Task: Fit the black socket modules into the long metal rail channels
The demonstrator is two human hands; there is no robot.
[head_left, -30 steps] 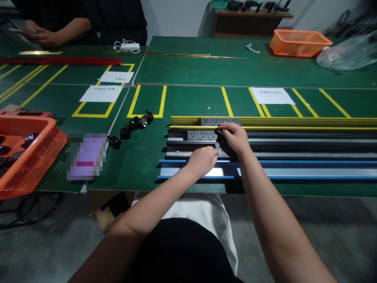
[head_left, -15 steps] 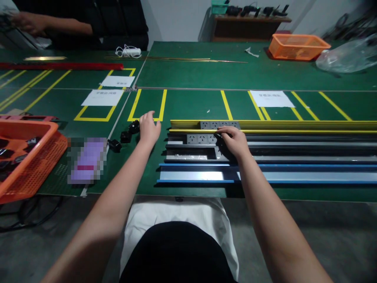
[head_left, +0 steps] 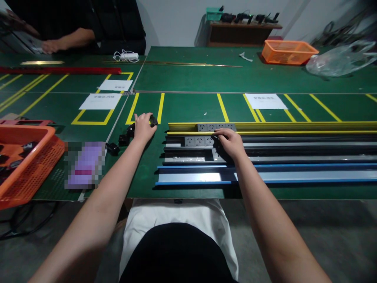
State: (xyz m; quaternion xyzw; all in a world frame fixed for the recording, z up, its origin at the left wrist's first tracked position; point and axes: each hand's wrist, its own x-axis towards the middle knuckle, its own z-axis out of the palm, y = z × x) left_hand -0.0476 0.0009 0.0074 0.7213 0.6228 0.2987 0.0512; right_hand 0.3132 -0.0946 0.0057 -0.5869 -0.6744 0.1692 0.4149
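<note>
My left hand (head_left: 144, 127) is closed around a small black plastic part (head_left: 153, 121) at its fingertips, a little above the green table. Just left of it lie several similar black parts (head_left: 123, 140), some partly hidden by the hand. My right hand (head_left: 230, 142) rests over the rails, fingers bent together, tips at the near edge of the yellow rail (head_left: 265, 129); what they grip, if anything, is hidden. A grey socket strip (head_left: 216, 127) sits in the yellow rail. More socket strips (head_left: 198, 141) sit in the black rails (head_left: 294, 150), one partly under my right hand.
A blue-edged rail (head_left: 194, 177) lies nearest me. At left are an orange basket (head_left: 53, 157) of black parts and a blurred purple item (head_left: 88, 163). Paper labels (head_left: 101, 101) and yellow tape mark the table. Another person's hand (head_left: 53, 46) is at the far left.
My left hand has moved slightly left and now holds a black part that did not show in it before. The right hand stays at the rails. The other person's hand has lowered.
</note>
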